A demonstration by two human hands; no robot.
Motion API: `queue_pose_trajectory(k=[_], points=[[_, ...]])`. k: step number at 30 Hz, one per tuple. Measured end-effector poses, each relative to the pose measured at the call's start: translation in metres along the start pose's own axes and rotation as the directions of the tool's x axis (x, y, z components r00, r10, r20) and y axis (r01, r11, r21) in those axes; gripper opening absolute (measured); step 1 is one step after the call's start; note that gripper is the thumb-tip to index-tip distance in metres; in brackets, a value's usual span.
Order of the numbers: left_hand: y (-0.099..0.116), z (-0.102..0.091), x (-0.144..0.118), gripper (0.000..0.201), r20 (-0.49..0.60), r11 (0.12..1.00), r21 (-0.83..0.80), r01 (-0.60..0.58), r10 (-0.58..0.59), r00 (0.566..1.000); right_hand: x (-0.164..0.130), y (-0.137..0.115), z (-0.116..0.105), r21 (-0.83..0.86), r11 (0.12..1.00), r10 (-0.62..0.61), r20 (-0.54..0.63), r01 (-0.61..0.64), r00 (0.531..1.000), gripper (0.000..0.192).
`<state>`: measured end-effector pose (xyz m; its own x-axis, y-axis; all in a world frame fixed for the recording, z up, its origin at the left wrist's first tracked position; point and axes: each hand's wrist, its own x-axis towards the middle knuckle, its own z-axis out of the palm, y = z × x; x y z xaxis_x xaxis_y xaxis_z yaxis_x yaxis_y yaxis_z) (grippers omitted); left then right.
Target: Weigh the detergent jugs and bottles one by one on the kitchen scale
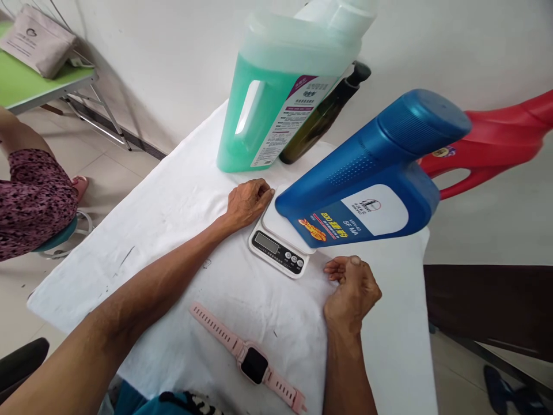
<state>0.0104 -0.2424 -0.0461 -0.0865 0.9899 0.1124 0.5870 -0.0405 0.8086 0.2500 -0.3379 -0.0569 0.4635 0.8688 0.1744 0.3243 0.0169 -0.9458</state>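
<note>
Blue bottle (358, 176) stands on the kitchen scale (279, 253), fwd of & btwn the hands; long axis runs up & away to the R in view, prob. upright w/ lens slant. L hand (248, 203) is nearer: fingers curled, tips right by the scale's L edge; can't tell if they pinch it. R hand (353, 288) is just R of the scale, apart from the bottle, loosely balled, nothing visible in it. Green jug (285, 86) & dark bottle (317, 124) fwd of L hand; red jug (496, 138) fwd-R of R hand. Pink watch (254, 365) lies btwn the forearms on the cloth-covered table (185, 196).
</note>
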Motion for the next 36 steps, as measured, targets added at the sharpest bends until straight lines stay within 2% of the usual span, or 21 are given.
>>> queue_pose_trajectory(k=[5,13,18,21,23,26,31,36], points=[[-0.002,0.001,0.001,0.020,-0.002,1.000,-0.013,0.000,-0.001,1.000,-0.002,-0.008,-0.001,0.237,0.970,0.052,0.038,-0.059,0.998,0.061],[-0.002,0.000,0.001,0.021,0.012,1.000,-0.012,-0.006,0.006,1.000,-0.004,-0.043,-0.003,0.277,0.959,-0.091,0.081,0.066,0.993,0.077],[-0.002,0.000,0.001,0.021,0.013,1.000,-0.009,0.005,-0.005,1.000,0.007,-0.053,-0.004,0.277,0.952,-0.169,0.132,0.128,0.977,0.085],[-0.002,0.000,0.001,0.021,0.015,1.000,-0.003,0.007,-0.007,1.000,0.017,-0.059,0.003,0.304,0.940,-0.221,0.197,0.155,0.955,0.090],[-0.003,0.001,0.001,0.021,0.011,1.000,-0.007,0.005,-0.005,1.000,0.021,-0.068,0.013,0.340,0.922,-0.268,0.221,0.184,0.938,0.085],[-0.003,0.001,0.001,0.019,0.003,1.000,-0.014,0.004,-0.004,1.000,0.025,-0.083,0.032,0.361,0.908,-0.289,0.178,0.211,0.941,0.072],[0.000,-0.001,0.001,0.018,0.005,0.999,-0.041,0.031,-0.031,1.000,0.031,-0.096,0.054,0.303,0.943,-0.155,0.044,0.135,0.987,0.049],[-0.001,-0.002,0.002,0.017,-0.010,0.999,-0.052,0.014,-0.015,1.000,0.042,-0.093,0.058,0.438,0.894,-0.104,0.003,0.092,0.995,0.043]])
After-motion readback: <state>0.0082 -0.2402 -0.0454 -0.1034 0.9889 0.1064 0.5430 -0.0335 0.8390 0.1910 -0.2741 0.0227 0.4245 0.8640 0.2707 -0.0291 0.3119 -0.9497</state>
